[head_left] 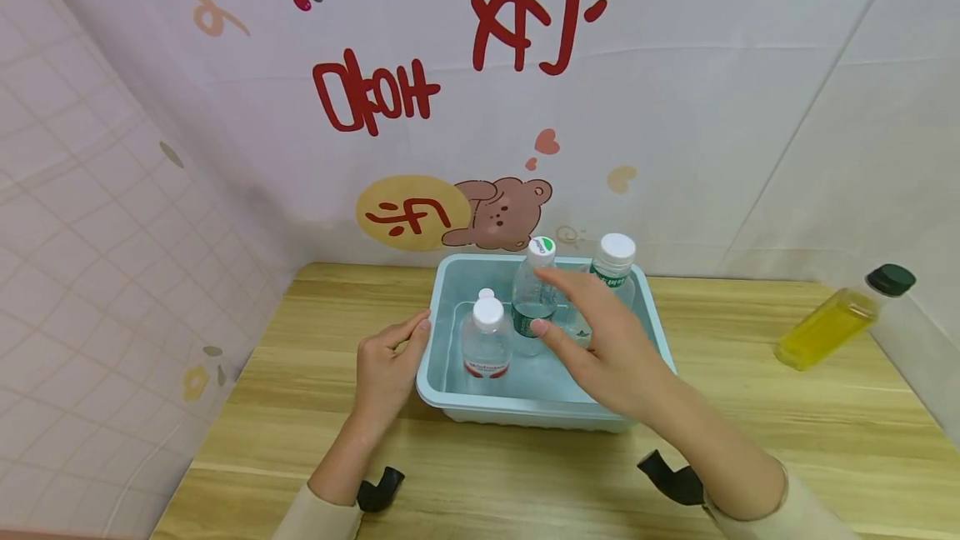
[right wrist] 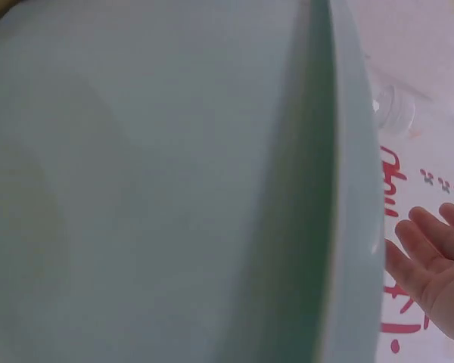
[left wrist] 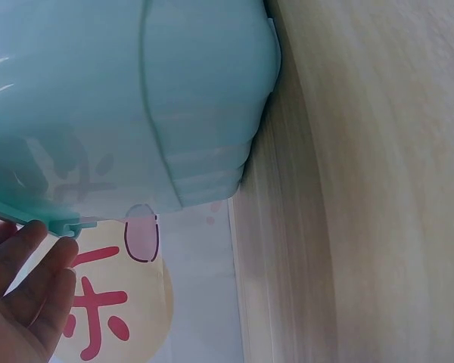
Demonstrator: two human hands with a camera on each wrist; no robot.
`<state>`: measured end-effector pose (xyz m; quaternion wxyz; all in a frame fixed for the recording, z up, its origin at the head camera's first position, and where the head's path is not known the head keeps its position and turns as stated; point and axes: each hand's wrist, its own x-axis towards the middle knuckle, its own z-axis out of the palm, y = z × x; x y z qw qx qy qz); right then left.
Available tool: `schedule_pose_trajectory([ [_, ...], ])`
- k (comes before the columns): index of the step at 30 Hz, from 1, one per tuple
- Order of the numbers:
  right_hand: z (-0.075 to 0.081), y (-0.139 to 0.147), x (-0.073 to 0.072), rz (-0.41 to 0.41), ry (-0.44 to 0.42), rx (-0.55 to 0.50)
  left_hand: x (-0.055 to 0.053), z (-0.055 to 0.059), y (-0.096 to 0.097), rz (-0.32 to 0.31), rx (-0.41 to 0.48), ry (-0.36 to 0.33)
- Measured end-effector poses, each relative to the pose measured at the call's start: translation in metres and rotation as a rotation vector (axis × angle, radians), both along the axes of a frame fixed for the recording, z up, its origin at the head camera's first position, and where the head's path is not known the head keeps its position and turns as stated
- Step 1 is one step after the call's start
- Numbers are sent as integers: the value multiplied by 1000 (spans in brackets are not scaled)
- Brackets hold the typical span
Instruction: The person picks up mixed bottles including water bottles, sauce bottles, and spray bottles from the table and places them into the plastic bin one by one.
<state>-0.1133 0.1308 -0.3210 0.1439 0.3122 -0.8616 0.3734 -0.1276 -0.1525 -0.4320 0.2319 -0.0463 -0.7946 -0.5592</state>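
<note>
A light blue plastic basin [head_left: 525, 407] stands on the wooden table, holding several clear bottles. My left hand [head_left: 388, 369] grips its left rim, fingertips at the edge; the left wrist view shows the fingers [left wrist: 41, 276] along the rim's underside. Over the basin, my right hand [head_left: 615, 348] has thumb and fingers spread, with nothing held. Its fingertips overlap a green-labelled bottle [head_left: 529, 319] with a white cap. Left of that stands a bottle with a red-marked label [head_left: 487, 348], a small white cap [head_left: 486, 293] showing behind it. A wide-capped bottle [head_left: 617, 252] is partly hidden by the right hand.
At the table's right side a bottle of yellow liquid [head_left: 828, 327] with a dark cap stands upright, slanted by the camera's view. Behind the table hangs a white printed backdrop [head_left: 712, 148] with red characters. Black curved pieces [head_left: 381, 490] sit at both wrists.
</note>
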Motion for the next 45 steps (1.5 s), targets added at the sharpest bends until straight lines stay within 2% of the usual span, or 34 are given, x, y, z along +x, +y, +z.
schedule_pose_trajectory([
  [4,0,11,0,-19,87,-9,1,0,0,3,2,-5],
  [9,1,27,-1,9,178,-57,0,1,1,-2,4,-3],
  [15,1,51,-2,16,226,-98,1,2,1,-2,6,-14],
  [23,0,77,-3,-41,309,-147,2,2,2,7,10,-24],
  [32,-18,106,-5,-130,420,-102,3,1,2,14,25,-47],
  [38,-34,136,-6,-220,406,-36,2,1,2,25,14,-64],
  [45,-41,171,-5,-320,420,44,1,1,2,21,7,-59],
])
